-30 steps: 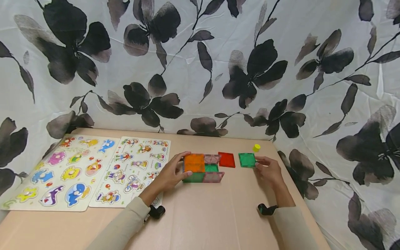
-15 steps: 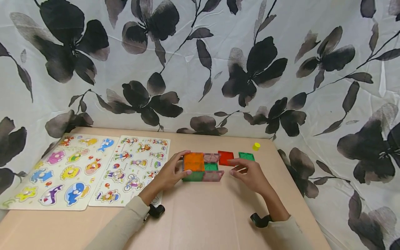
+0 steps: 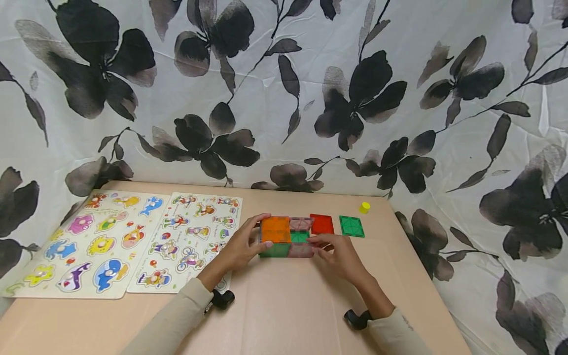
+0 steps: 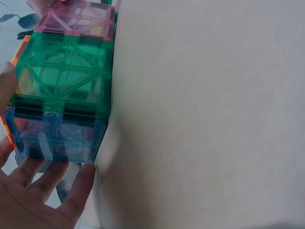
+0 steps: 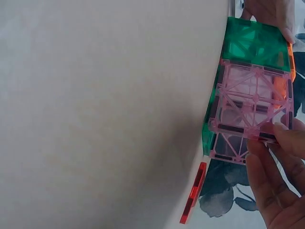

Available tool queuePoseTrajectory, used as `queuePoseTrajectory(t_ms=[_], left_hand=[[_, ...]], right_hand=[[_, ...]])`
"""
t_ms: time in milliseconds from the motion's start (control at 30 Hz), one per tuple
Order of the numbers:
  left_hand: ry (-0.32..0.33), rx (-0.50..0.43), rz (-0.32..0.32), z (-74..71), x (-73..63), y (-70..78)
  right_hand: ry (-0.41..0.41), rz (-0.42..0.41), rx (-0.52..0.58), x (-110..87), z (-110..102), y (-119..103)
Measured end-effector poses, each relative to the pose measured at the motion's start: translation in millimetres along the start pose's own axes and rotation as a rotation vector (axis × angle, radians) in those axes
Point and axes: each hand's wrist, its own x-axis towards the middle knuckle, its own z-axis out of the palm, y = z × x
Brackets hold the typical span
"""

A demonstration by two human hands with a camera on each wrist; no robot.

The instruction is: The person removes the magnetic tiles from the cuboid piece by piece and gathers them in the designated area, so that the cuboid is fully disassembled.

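A box-like build of see-through magnetic tiles stands on the table, with an orange tile (image 3: 275,229) on top at its left end. Its front has a green tile (image 4: 62,71) beside a pink tile (image 5: 252,95); a blue tile (image 4: 57,138) closes the left side. My left hand (image 3: 241,250) grips that left end, thumb at the front upper edge and fingers by the blue side. At the right end, my right hand (image 3: 340,257) pinches the outer edge of the front pink tile between thumb and fingers. The right end between the pink tiles shows no top.
A red tile (image 3: 322,224) lies just behind the build's right end. Further right are a loose green tile (image 3: 352,226) and a small yellow piece (image 3: 365,207). Two picture boards (image 3: 86,246) cover the table's left side. A floral cloth (image 3: 284,98) hangs behind.
My right hand has left the loose green tile, which lies flat, and has moved left to pinch the front pink tile. My left hand keeps its grip in the same place.
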Motion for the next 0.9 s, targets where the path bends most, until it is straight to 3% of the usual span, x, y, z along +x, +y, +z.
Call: queuePoseTrajectory(t_ms=[300, 600, 900], left_hand=[[0.002, -0.006, 0.009, -0.5, -0.1, 0.8], [-0.009, -0.007, -0.001, 0.8, -0.3, 1.9], [-0.01, 0.001, -0.029, -1.1, -0.7, 2.9]], right_hand=[[0.0, -0.035, -0.009, -13.7, -1, -5], [0.072, -0.094, 0.019, -24.8, -7, -11], [0.094, 0.074, 0.073, -29.9, -35, 0]])
